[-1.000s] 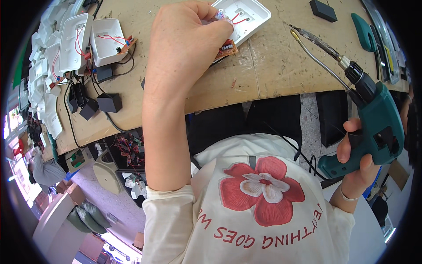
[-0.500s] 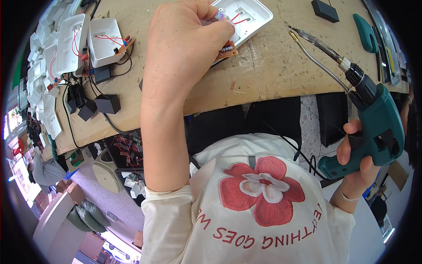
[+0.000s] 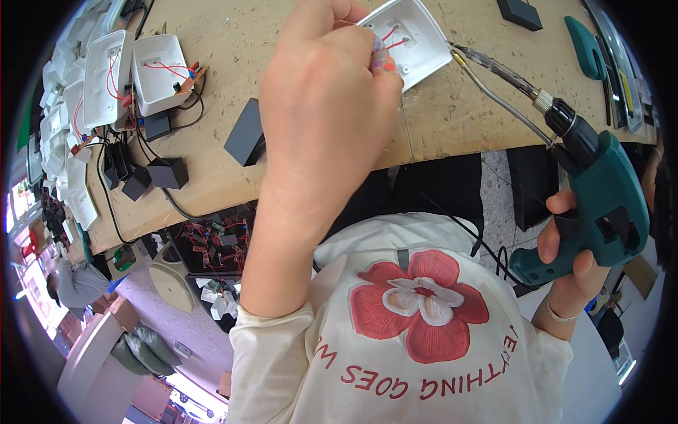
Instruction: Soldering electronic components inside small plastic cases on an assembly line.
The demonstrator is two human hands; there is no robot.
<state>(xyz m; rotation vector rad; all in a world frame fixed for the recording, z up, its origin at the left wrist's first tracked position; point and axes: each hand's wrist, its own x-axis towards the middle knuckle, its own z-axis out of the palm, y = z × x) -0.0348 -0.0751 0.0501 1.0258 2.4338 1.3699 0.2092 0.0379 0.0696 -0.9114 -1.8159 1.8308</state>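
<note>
- Two hands are at work over a brown workbench (image 3: 212,162); findings follow.
- Left hand (image 3: 325,106): curled over the near edge of a white plastic housing (image 3: 417,39), fingertips pinched at its rim. Something small and colourful shows at the fingertips; what it is cannot be told. The palm hides most of the contact.
- White plastic housing: lies open side up at the far middle of the bench, red wires (image 3: 392,39) visible inside, partly under the left hand.
- Right hand (image 3: 572,261): closed firmly round the grip of a teal power screwdriver (image 3: 600,205), one finger lying at the trigger area. The tool is held off the bench edge, near the person's body.
- Flexible shaft (image 3: 494,85): runs from the chuck up and left; its tip sits just beside the right edge of the housing. Whether it touches cannot be told.
- Judgement on method: the housing should be pressed flat and kept from turning, with the left fingertips clear of the bit's path. The shaft bends, so the tip wants seating squarely before the trigger is squeezed, and the red wires should lie away from it.
- Surroundings: further white housings with wires (image 3: 141,78) at the left of the bench, black adapter blocks (image 3: 166,173) with cords near them, a black box (image 3: 246,132) between.
</note>
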